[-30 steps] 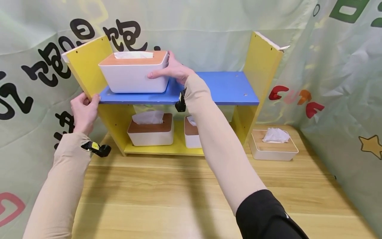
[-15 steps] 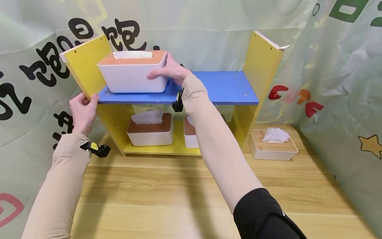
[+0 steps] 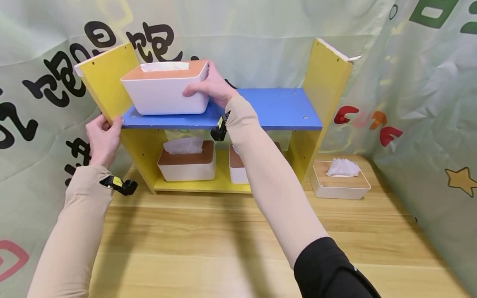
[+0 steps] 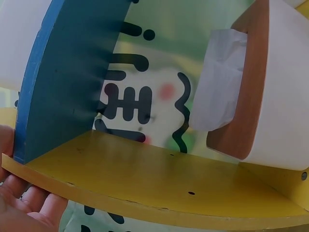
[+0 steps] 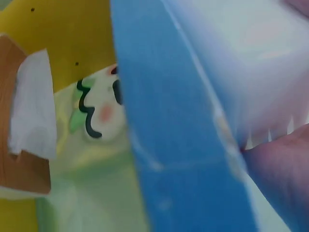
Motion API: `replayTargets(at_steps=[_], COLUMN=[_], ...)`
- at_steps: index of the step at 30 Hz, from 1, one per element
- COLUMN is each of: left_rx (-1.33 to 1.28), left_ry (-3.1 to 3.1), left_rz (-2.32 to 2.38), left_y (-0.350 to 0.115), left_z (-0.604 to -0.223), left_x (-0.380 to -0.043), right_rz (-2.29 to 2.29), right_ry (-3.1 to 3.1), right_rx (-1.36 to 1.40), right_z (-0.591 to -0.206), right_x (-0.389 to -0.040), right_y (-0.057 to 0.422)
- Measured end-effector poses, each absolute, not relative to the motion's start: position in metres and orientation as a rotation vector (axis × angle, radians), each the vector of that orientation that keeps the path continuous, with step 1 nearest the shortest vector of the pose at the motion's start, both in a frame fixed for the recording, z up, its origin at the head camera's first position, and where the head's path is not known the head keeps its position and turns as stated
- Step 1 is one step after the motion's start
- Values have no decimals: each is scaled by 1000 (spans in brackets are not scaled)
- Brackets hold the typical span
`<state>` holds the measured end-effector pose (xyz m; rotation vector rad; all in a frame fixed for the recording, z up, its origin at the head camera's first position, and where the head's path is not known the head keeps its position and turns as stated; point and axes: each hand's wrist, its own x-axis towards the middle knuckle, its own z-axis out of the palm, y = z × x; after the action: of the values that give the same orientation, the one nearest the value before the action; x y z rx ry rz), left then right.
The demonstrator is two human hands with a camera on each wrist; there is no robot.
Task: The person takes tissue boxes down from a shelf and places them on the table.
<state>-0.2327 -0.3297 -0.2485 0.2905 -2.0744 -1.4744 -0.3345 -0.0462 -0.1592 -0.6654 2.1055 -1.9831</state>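
Holding the right end of the white rectangular tissue box w/ orange-brown wood-look lid (image 3: 164, 95), the right hand (image 3: 213, 85) has its thumb on the box's near face, fingers going round the right end & partly hidden. Box is at the left end of the blue painted board shelf (image 3: 279, 108), i.e. to the left of that hand, long axis running left-right, approx. parallel to the shelf's near edge. Can't tell if its base is fully down or if its left end touches the yellow painted left side panel (image 3: 112, 78).

Left hand (image 3: 102, 138) is lower, nearer & farther left, not on the box; it pinches the panel's near edge where panel meets blue shelf. So right hand = the one at the box.

Vs. 0.5 s ago: v. little diff. Right thumb & box's top edge sit a touch higher, poss. a slight tilt or lift; left hand's grip same pos. Brown-lidded white box (image 3: 188, 169) below & pale-wood-lidded white box (image 3: 340, 190) on the tabletop (image 3: 201, 248) unchanged.
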Motion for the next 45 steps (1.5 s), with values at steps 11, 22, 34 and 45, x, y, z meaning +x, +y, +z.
replayTargets(at_steps=[11, 22, 34, 45], left_rx=[286, 299, 300, 283], left_ry=[-2069, -2045, -2061, -2053], left_rz=[-1464, -1516, -1496, -1499], left_y=[-329, -329, -331, -328], left_z=[-250, -248, -247, -247], left_x=[-233, -234, -232, -231], right_rz=[-2202, -2271, -2354, -2392], right_ry=[1960, 1935, 1841, 1756], right_rx=[-647, -685, -676, -701], right_z=[-159, -153, -150, -148], right_x=[-330, -322, -312, -298], right_y=[-46, -40, -31, -24])
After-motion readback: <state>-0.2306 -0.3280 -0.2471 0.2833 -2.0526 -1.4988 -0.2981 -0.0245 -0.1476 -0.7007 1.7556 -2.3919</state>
